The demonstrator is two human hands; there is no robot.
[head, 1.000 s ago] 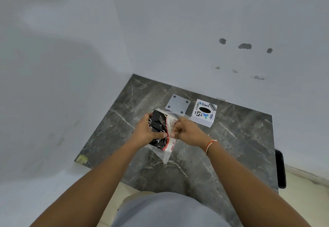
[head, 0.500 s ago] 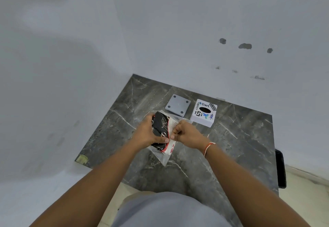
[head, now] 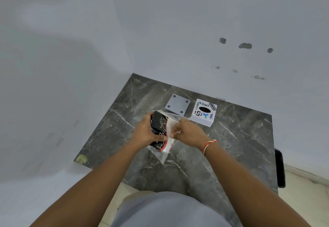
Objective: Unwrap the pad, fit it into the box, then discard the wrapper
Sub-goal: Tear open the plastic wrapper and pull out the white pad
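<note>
The pad [head: 159,126], black-patterned inside its clear wrapper [head: 164,156], was held above the table [head: 240,146]. The left hand [head: 145,132] gripped the pad; the right hand [head: 189,132] pinched the wrapper. At 1 o'clock sat the white box [head: 204,112], a grey lid [head: 177,104] beside it.

My left hand [head: 145,134] and right hand [head: 189,133] grip the wrapped pad [head: 160,128] between them, above the table [head: 231,146]. Wrapper [head: 161,155] hangs below my fingers. Beyond my fingers: flat lid [head: 177,104]; box [head: 203,113] just right of it, beyond my right hand.
</note>
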